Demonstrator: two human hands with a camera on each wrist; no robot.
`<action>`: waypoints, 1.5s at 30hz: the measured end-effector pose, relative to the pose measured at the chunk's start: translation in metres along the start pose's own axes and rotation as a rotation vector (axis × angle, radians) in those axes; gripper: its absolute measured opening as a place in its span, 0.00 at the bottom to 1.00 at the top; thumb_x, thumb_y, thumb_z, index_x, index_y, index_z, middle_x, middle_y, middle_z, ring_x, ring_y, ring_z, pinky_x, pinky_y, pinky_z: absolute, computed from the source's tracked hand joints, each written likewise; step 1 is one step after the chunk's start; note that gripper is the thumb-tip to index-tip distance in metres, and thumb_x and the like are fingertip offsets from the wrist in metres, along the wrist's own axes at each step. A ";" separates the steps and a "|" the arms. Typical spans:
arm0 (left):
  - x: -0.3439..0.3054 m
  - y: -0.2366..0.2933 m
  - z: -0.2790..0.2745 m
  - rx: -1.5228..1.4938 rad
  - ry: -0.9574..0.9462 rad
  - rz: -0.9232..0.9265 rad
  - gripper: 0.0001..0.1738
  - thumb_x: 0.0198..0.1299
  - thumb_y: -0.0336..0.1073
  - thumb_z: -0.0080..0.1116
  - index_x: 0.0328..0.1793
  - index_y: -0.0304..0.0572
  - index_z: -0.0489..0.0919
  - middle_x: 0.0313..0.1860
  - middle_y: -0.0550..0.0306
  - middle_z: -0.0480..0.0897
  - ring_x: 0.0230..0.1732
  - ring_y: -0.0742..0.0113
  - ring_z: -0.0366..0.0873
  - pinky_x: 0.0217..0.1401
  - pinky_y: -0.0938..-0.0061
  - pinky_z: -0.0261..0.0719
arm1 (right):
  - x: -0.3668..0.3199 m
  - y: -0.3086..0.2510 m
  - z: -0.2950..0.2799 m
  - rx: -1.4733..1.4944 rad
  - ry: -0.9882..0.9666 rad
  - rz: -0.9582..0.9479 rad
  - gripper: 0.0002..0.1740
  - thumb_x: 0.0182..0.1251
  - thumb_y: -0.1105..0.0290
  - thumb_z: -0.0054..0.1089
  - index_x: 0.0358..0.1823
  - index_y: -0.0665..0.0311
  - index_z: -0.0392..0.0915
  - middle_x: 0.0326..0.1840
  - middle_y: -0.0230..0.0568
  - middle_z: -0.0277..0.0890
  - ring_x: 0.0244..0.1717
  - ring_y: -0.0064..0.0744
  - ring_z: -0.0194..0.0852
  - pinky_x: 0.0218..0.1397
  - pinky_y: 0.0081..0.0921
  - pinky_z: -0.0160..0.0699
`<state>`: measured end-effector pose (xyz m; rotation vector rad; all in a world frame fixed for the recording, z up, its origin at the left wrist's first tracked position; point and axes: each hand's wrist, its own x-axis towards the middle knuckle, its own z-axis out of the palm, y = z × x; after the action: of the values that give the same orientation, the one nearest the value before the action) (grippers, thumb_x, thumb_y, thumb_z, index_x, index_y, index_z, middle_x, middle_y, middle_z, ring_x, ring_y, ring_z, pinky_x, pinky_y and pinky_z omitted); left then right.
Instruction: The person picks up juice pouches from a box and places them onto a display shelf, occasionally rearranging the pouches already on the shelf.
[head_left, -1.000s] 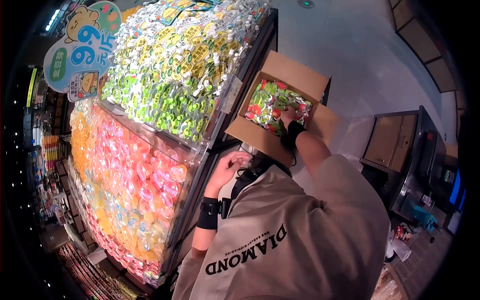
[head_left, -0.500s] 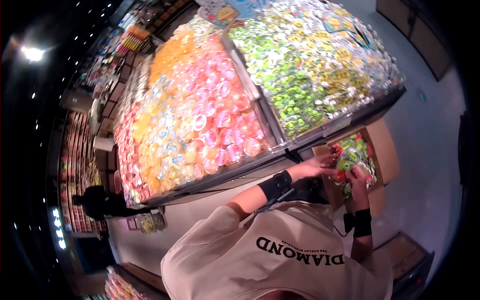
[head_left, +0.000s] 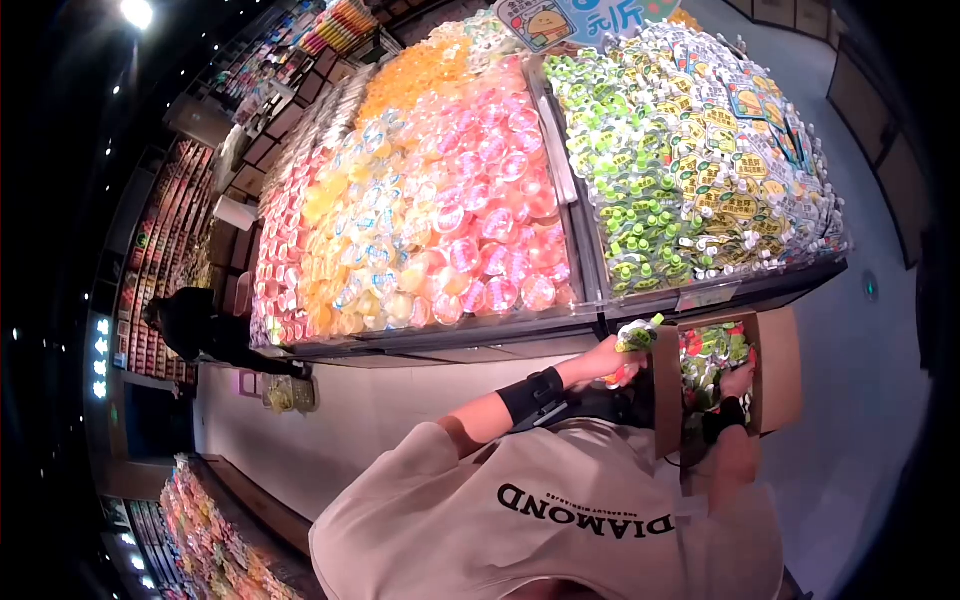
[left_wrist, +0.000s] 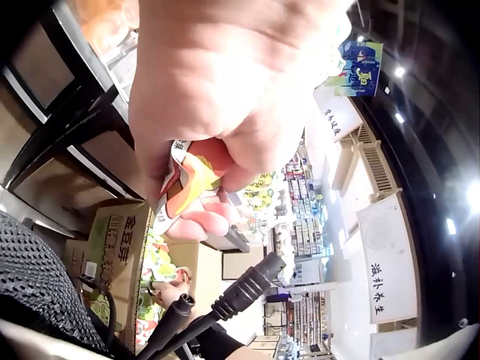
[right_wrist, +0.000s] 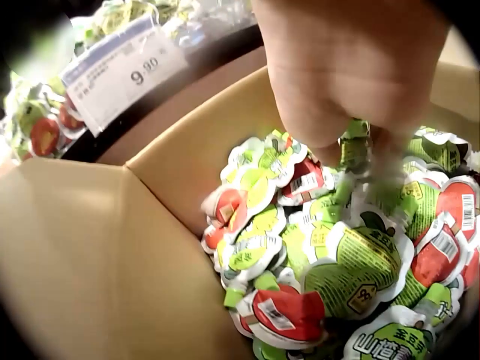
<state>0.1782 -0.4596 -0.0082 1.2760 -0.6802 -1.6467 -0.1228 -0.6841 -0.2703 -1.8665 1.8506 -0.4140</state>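
Note:
In the head view my left hand [head_left: 595, 364] grips several spouted pouches, just left of the cardboard box and below the bin edge. One green-capped pouch [head_left: 637, 335] sticks out above the fingers, with red printing showing below. Close up in the left wrist view, a red and yellow pouch [left_wrist: 199, 176] is between thumb and curled fingers. My right hand [head_left: 738, 380] is down inside the open box [head_left: 780, 365], among green and red pouches [right_wrist: 352, 262]. In the right wrist view its fingers pinch around a green cap [right_wrist: 355, 142]; the fingertips are partly hidden and blurred.
A display bin heaped with green and white pouches [head_left: 640, 190] stands beyond the box. Next to it, pink and orange jelly cups [head_left: 480, 230] fill another section. A price tag [right_wrist: 124, 71] hangs on the bin edge. A person in dark clothes [head_left: 190, 325] is at far left.
The head view has swung round. My left hand, empty at first, went to the box and has come away leftward holding pouches. My right hand remains in the box.

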 end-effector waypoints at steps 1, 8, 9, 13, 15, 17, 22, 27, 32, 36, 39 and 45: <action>-0.005 0.001 -0.001 -0.027 0.012 -0.044 0.12 0.71 0.38 0.54 0.40 0.36 0.77 0.19 0.61 0.75 0.18 0.74 0.73 0.22 0.77 0.71 | 0.001 -0.001 -0.001 -0.049 0.007 0.027 0.33 0.56 0.70 0.66 0.63 0.69 0.64 0.62 0.65 0.66 0.62 0.67 0.66 0.64 0.52 0.70; -0.021 0.011 0.003 -0.203 -0.028 -0.107 0.21 0.74 0.48 0.52 0.34 0.39 0.73 0.15 0.65 0.69 0.13 0.77 0.66 0.17 0.79 0.64 | -0.020 -0.028 -0.010 0.005 0.271 -0.200 0.21 0.59 0.78 0.59 0.55 0.72 0.70 0.59 0.63 0.68 0.61 0.63 0.67 0.62 0.49 0.72; -0.021 0.012 0.003 -0.144 -0.002 -0.105 0.21 0.74 0.48 0.50 0.33 0.39 0.72 0.15 0.65 0.69 0.13 0.77 0.65 0.17 0.79 0.65 | -0.015 -0.023 -0.010 -0.077 0.054 -0.123 0.19 0.59 0.80 0.56 0.54 0.74 0.70 0.53 0.67 0.74 0.58 0.66 0.71 0.61 0.49 0.71; -0.013 0.005 0.000 0.049 0.096 -0.061 0.27 0.74 0.53 0.48 0.30 0.37 0.75 0.14 0.64 0.70 0.13 0.77 0.67 0.19 0.78 0.69 | -0.031 -0.029 -0.044 0.034 0.117 -0.072 0.12 0.61 0.79 0.56 0.45 0.75 0.68 0.39 0.67 0.77 0.46 0.73 0.74 0.51 0.52 0.74; -0.011 0.006 -0.002 0.217 0.126 -0.009 0.33 0.73 0.59 0.47 0.28 0.35 0.78 0.14 0.64 0.71 0.14 0.76 0.68 0.23 0.77 0.71 | -0.056 -0.059 -0.097 -0.002 0.231 -0.418 0.10 0.65 0.76 0.58 0.39 0.72 0.65 0.28 0.58 0.77 0.30 0.60 0.80 0.33 0.47 0.78; -0.004 0.000 -0.006 0.302 0.102 0.099 0.26 0.72 0.55 0.52 0.37 0.35 0.80 0.19 0.62 0.75 0.21 0.76 0.72 0.27 0.76 0.71 | -0.084 -0.100 -0.151 0.236 0.028 -0.292 0.11 0.66 0.76 0.59 0.37 0.70 0.64 0.23 0.51 0.74 0.22 0.48 0.78 0.25 0.41 0.74; 0.012 0.014 0.023 0.748 0.093 0.428 0.21 0.60 0.45 0.67 0.49 0.34 0.80 0.41 0.41 0.83 0.47 0.48 0.80 0.53 0.61 0.75 | -0.121 -0.151 -0.195 0.383 -0.217 -0.343 0.24 0.65 0.65 0.68 0.21 0.62 0.60 0.11 0.31 0.63 0.13 0.22 0.71 0.14 0.24 0.63; 0.024 0.009 0.041 0.500 -0.136 0.256 0.21 0.63 0.41 0.67 0.54 0.34 0.77 0.43 0.58 0.83 0.42 0.76 0.77 0.47 0.76 0.77 | -0.159 -0.219 -0.213 0.827 -0.556 -0.080 0.20 0.70 0.59 0.64 0.25 0.67 0.76 0.14 0.31 0.73 0.14 0.18 0.73 0.16 0.19 0.65; 0.011 0.032 0.044 0.069 -0.378 -0.142 0.26 0.60 0.28 0.65 0.64 0.37 0.71 0.44 0.54 0.83 0.46 0.65 0.83 0.50 0.69 0.82 | -0.150 -0.223 -0.181 0.896 -0.532 -0.171 0.24 0.71 0.58 0.63 0.19 0.65 0.72 0.13 0.32 0.74 0.15 0.20 0.75 0.20 0.19 0.69; 0.013 0.015 0.029 -0.179 -0.348 -0.267 0.30 0.54 0.26 0.66 0.65 0.34 0.71 0.37 0.53 0.80 0.37 0.63 0.80 0.40 0.70 0.79 | -0.126 -0.213 -0.177 0.905 -0.705 -0.174 0.24 0.70 0.56 0.63 0.19 0.64 0.72 0.13 0.36 0.75 0.15 0.20 0.77 0.19 0.21 0.71; 0.006 0.016 0.023 -0.222 -0.285 -0.229 0.31 0.53 0.26 0.64 0.66 0.31 0.70 0.31 0.55 0.76 0.33 0.64 0.77 0.37 0.72 0.76 | -0.071 -0.131 -0.104 0.833 -0.124 0.136 0.16 0.62 0.61 0.67 0.28 0.67 0.77 0.23 0.44 0.80 0.26 0.38 0.81 0.32 0.31 0.79; -0.012 0.025 0.014 -0.288 -0.228 -0.223 0.29 0.58 0.29 0.61 0.65 0.28 0.70 0.29 0.56 0.74 0.28 0.66 0.74 0.35 0.71 0.75 | -0.027 -0.015 0.010 0.316 -0.018 0.024 0.19 0.58 0.64 0.65 0.44 0.71 0.76 0.40 0.62 0.81 0.49 0.63 0.79 0.53 0.46 0.77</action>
<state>0.1740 -0.4605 0.0224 0.9930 -0.4236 -2.0135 -0.1059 -0.6569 -0.2674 -1.6280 1.6819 -0.6382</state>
